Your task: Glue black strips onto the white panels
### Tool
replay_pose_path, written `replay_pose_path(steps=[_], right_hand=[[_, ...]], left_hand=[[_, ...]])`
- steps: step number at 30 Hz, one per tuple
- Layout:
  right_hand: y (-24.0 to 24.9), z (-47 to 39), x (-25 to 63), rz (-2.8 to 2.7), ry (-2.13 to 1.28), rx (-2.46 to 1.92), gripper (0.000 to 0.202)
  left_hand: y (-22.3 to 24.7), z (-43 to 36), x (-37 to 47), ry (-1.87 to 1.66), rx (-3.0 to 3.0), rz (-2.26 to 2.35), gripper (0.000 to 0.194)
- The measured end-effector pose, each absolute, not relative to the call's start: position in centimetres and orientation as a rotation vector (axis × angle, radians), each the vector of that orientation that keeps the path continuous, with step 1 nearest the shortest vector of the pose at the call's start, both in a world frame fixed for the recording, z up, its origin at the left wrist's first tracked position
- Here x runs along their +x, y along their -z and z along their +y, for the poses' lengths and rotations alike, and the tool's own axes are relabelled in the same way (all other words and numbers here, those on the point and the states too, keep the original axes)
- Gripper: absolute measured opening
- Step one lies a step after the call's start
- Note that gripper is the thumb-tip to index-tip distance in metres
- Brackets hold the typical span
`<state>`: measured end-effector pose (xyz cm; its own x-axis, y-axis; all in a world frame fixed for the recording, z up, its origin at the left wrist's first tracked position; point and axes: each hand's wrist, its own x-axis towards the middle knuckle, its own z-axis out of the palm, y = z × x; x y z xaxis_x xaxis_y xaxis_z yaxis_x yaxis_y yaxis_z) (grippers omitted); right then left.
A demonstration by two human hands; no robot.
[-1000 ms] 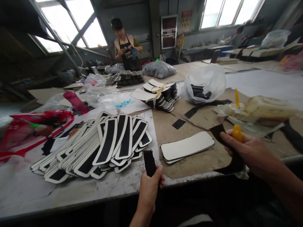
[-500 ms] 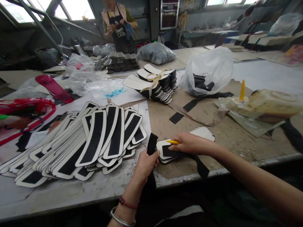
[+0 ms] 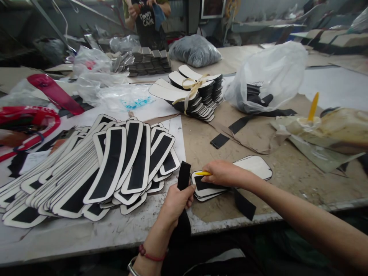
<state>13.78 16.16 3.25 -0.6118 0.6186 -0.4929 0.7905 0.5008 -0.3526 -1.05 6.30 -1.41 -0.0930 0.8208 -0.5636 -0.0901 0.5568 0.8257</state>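
Note:
My left hand (image 3: 176,204) is closed at the near edge of the table, with a black fabric strip (image 3: 184,173) running up and down through its fingers. Its thumb is at the left end of a small stack of long white pieces (image 3: 255,167). Over that stack, my right hand (image 3: 224,173) is closed around a slim yellow tool (image 3: 202,173), whose tip points left. Under the right hand a black strip (image 3: 244,205) lies along the top piece, its loose end hanging to the right. The hand hides the middle of the stack.
Left lies a large spread pile of white pieces with black strips (image 3: 112,165). Tied bundles (image 3: 169,90), a clear plastic bag (image 3: 270,73) and a bag-wrapped container (image 3: 342,130) with a yellow stick stand beyond. A co-worker (image 3: 146,19) stands across the table.
The view has tipped downward, so things sit higher in it. My right hand has shifted slightly left along the stack, and the strip's loose end has swung a little. Both hands keep their hold.

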Motion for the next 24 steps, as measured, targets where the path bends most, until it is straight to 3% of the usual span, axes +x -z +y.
replay_pose_path(steps=[15,24], right_hand=[[-3.1,16.0,14.2,2.494,0.707,1.146,0.026],[-6.9,15.4,24.7,2.321,0.616,1.514,0.022]], left_hand=[[1.7,7.4,0.3,-0.856,0.645,1.662,0.029],[2.6,7.4,0.0,-0.863,0.692,1.712,0.038]])
